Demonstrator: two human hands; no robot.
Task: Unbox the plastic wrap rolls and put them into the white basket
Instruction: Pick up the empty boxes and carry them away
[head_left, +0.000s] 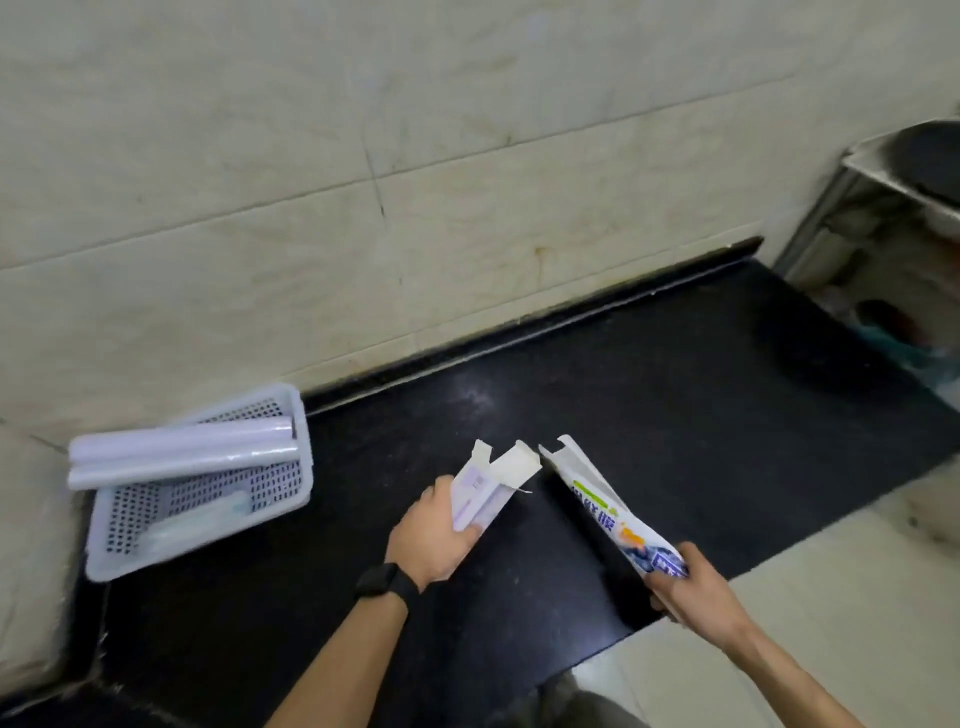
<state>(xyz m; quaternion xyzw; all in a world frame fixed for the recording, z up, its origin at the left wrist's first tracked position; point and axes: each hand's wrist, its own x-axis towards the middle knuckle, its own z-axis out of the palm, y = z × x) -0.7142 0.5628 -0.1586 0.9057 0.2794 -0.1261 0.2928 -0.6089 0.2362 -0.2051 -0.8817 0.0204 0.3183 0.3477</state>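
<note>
A white perforated basket (291, 499) sits on the black counter at the left, by the wall. Two white plastic wrap rolls (182, 452) lie across its rim, and a third wrapped roll (197, 519) rests inside it. My left hand (431, 540) grips a white and lilac carton (480, 491) with its end flaps open, pointing up and away. My right hand (685, 587) holds a second long carton (602, 509) with blue and orange print by its near end; its far end is open too. Whether either carton holds a roll is hidden.
The black counter (623, 395) runs along a tiled wall (415, 182) and ends at the right beside a metal rack (883, 208) with a dark pan. A pale floor tile (831, 623) lies below the counter's front edge. A black watch is on my left wrist.
</note>
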